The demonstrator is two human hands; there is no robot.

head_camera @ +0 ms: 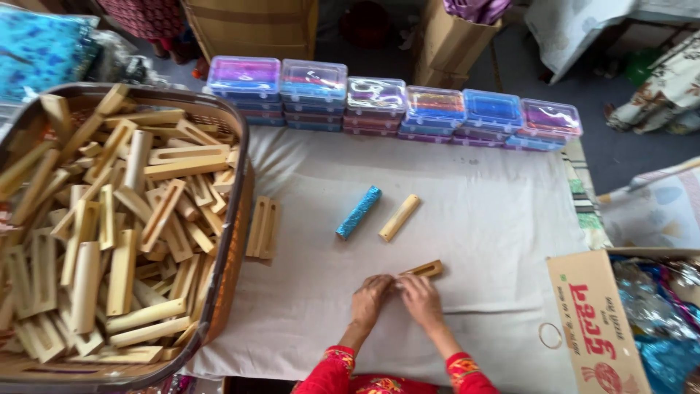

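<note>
Both hands meet near the near edge of the cloth-covered surface [474,219], a little right of its middle. The left hand [370,298] and the right hand [421,298] lie side by side with fingers curled, and their fingertips close together on the near-left end of a small slotted wooden piece [425,269]. It is hard to tell how firmly each hand pinches it, because the fingers cover that end.

The wooden piece looks light, stiff and dry, probably bamboo or soft wood, so I judge it will not bend and will not slip much in bare fingers. Its thin walls beside the slot could crack under a strong squeeze. The best hold seems to be across the two long sides, near the middle or at one end, as the hands do here.

Its long axis runs from near-left to far-right, at a low angle, and the free end points to the far right, away from the hands.

Farther on the surface lie a blue glittering stick [359,212] and a plain wooden stick [399,217], parallel and just beside each other. A large basket [232,241] full of similar wooden pieces stands at the left, and coloured plastic boxes [394,106] line the far edge.
</note>
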